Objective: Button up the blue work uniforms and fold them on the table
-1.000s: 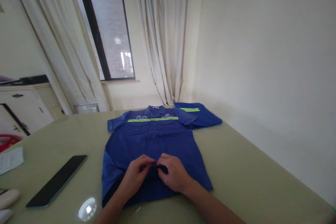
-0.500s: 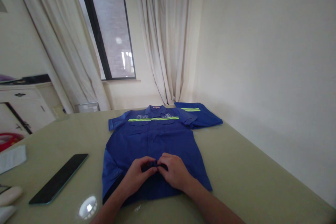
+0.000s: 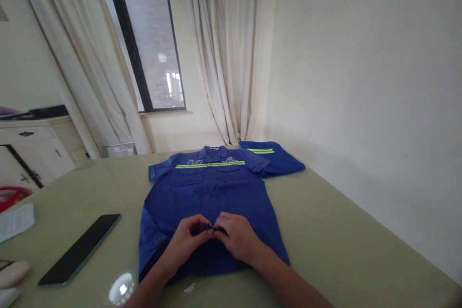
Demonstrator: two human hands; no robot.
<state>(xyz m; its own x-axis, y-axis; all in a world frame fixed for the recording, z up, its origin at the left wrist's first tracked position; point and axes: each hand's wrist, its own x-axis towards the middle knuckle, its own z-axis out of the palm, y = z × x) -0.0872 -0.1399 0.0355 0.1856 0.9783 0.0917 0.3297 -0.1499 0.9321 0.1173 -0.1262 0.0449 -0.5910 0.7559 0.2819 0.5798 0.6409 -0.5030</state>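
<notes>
A blue short-sleeved shirt [image 3: 238,195] with a yellow-green stripe across the chest lies spread out, collar at the far end. Over its lower front, my left hand [image 3: 191,240] and my right hand [image 3: 236,236] meet at the middle, each pinching the shirt's front cloth between thumb and fingers. The fingertips nearly touch, and the small piece between them is partly hidden. At the shirt's lower left, the side edge is turned up, showing a dark inside.
Another blue garment [image 3: 285,161] with a yellow-green stripe lies at the back right. On the left of the table [image 3: 342,240] are a dark flat slab [image 3: 81,249], a white paper [image 3: 16,221] and pale objects. Curtains and a window stand behind.
My fingertips have come slightly closer together at the shirt's front, still pinching the cloth. The view has shifted very slightly.
</notes>
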